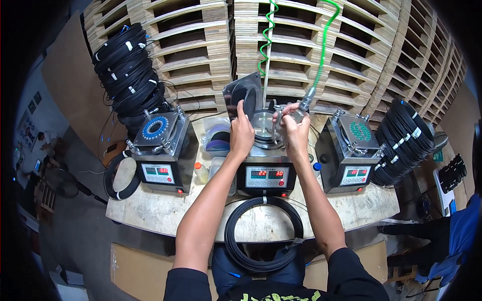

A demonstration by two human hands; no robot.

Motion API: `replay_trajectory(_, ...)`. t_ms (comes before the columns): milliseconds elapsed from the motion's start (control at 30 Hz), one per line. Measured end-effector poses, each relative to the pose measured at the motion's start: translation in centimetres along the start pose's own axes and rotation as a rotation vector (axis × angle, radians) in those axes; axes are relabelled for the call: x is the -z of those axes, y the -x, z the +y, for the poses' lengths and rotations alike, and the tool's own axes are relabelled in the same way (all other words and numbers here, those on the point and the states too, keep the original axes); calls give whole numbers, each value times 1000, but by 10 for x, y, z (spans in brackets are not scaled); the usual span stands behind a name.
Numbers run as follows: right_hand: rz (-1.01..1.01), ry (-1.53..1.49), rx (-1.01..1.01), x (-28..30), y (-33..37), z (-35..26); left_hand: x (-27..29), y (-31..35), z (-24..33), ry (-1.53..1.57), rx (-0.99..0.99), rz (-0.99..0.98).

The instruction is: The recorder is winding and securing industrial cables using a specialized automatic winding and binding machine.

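Note:
My left hand (242, 131) holds a square plate with a round black pad (243, 95) by its lower side, tilted up, one finger lying against its face. In my right hand (295, 131) is an air blow gun (304, 104), fed by a green coiled hose (324, 47); fingers partly hide its body. Between the hands lies the round metal top (264, 123) of the middle bench machine (267, 177), its front panel lit red. A coil of black cable (232, 233) rests across the table's front edge and my lap.
The left machine (159, 150) carries a plate with a blue ring; the right machine (351, 153) has green fittings. Bundled black cables (128, 70) rise at far left, others (406, 140) at right. An orange-capped bottle (201, 173) stands on the table (150, 208). Wooden pallets (191, 45) back everything.

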State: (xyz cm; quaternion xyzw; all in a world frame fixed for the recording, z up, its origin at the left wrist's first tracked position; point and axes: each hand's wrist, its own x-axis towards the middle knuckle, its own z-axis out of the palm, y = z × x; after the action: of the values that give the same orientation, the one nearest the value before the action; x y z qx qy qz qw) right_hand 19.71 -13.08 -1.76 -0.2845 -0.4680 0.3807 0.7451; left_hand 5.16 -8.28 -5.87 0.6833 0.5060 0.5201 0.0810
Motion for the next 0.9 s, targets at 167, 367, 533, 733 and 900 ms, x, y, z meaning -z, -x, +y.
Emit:
replay_trajectory(167,103,-73,203,-13,-18,-24,1,1,0,45,31,-5)
replay_trajectory(367,39,140,52,26,-27,-18,5,1,0,45,-34,-76)
replay_trajectory(533,6,224,5,51,-24,-22,6,1,-4,-179,-347,-252)
replay_trajectory(733,8,223,-67,58,-20,-29,10,-2,-4,-349,-271,-503)
replay_trajectory(900,9,198,-61,63,-19,-25,14,-1,4,-363,-280,-542)
